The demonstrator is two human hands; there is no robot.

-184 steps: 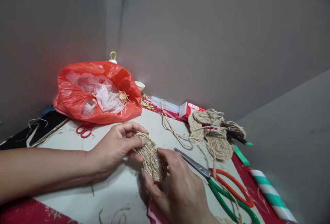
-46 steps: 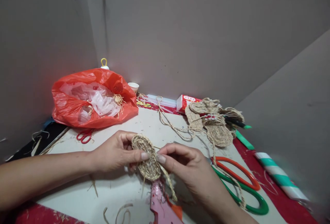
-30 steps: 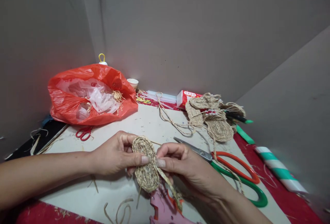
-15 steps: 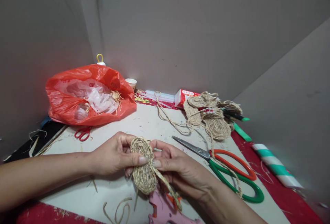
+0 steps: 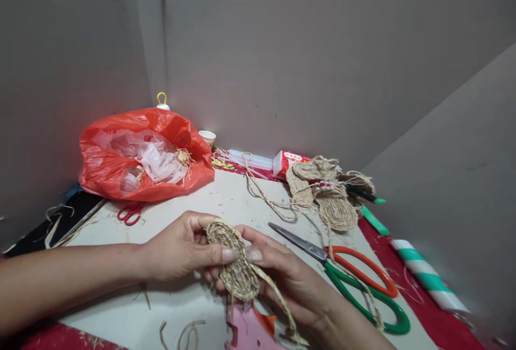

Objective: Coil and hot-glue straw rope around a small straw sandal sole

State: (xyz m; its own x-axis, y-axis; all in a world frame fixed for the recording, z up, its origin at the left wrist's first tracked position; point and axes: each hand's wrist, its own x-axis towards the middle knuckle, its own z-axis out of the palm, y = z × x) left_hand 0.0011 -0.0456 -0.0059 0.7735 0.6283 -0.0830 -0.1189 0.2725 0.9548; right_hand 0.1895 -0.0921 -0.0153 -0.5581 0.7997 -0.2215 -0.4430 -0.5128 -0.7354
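Coiled oval piece (image 5: pixel 238 277): lower end swung to the right since the frame half a second earlier; now leans from upper left to lower right, held in both hands over the white board (image 5: pixel 226 191).
Braided tail (image 5: pixel 279 295): shifted with the piece, reaching farther down and right; leaves the right edge just below the right thumb, loose end unheld.
Left hand (image 5: pixel 181 248): closed to the thickness of the piece, thumb flat on the front face, fingers behind; probably the steadying grip.
Right hand (image 5: pixel 287 272): thumb closed onto the right edge, index finger behind the upper edge, remaining fingers partly hidden; probably presses the outer turn against the coil. Pressure cannot be told.
Pink tool (image 5: pixel 248 331): directly below the piece and partly covered, possibly a glue gun; contact cannot be told.
Large scissors (image 5: pixel 316 253): beside the right hand, blades pointing away, handles nearer the person; placement suits a right-hand pickup.
Pile of coiled pieces (image 5: pixel 337 209): far right, well apart from the hands, presumably to leave working room.
Red bag (image 5: pixel 108 170): far left, mouth facing the person, presumably for access to the fibres (image 5: pixel 183 156) inside.
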